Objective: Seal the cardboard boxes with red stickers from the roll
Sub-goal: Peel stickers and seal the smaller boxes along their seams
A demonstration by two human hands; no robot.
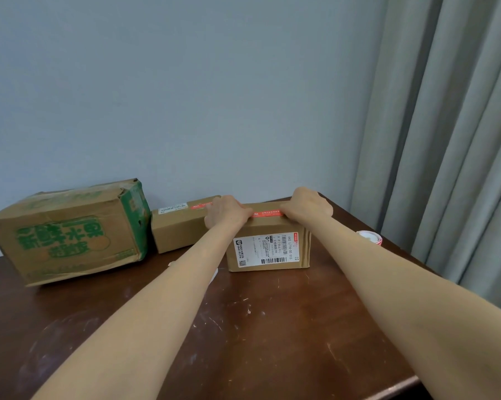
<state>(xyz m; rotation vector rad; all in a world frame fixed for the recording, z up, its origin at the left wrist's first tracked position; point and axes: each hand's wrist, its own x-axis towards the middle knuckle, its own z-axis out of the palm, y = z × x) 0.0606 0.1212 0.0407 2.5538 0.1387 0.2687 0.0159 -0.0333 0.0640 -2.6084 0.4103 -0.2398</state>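
Observation:
A small cardboard box (268, 251) with a white shipping label on its front stands on the brown table, right of centre. A red sticker (267, 213) lies along its top. My left hand (226, 210) presses down on the sticker's left end and my right hand (308, 207) on its right end, fingers curled onto the box top. A second small box (177, 230) to the left carries a red sticker (198, 205) on top. The sticker roll (369, 236), white with red, sits on the table at the right, behind my right forearm.
A large worn box (67, 232) with green print stands at the far left. The dark wooden table (258, 327) is scratched, and its front right corner shows at the bottom right. A blue-grey wall is behind, with grey curtains (451, 140) on the right.

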